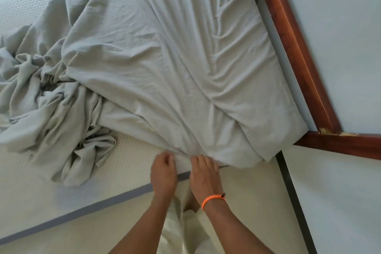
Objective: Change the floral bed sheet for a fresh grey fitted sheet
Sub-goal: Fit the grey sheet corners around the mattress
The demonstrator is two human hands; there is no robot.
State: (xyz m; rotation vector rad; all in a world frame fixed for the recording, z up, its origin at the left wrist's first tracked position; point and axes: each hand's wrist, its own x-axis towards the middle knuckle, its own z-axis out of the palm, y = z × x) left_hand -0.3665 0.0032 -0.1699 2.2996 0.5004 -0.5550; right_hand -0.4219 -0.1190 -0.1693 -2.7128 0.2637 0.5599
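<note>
Head view: the grey fitted sheet (165,57) is seen lying over the far part of the mattress (127,163), already drawn over the corner next to the wooden bed frame (292,47), presumably so that this anchored corner holds while the rest is stretched. The remainder is bunched in a loose heap toward the left, not yet spread. The near edge of the mattress top, white and textured with a grey border band, is left bare. The left hand (164,173) is curled at the sheet's hem, fingers apparently pinching the fabric edge. The right hand (204,177), with an orange bracelet (213,201) at the wrist, is laid on the hem just beside it, fingers bent onto the cloth; whether cloth is truly gripped cannot be told. Both are judged placed there to pull the hem down over the mattress side. No floral sheet is visible. No containers are in view
</note>
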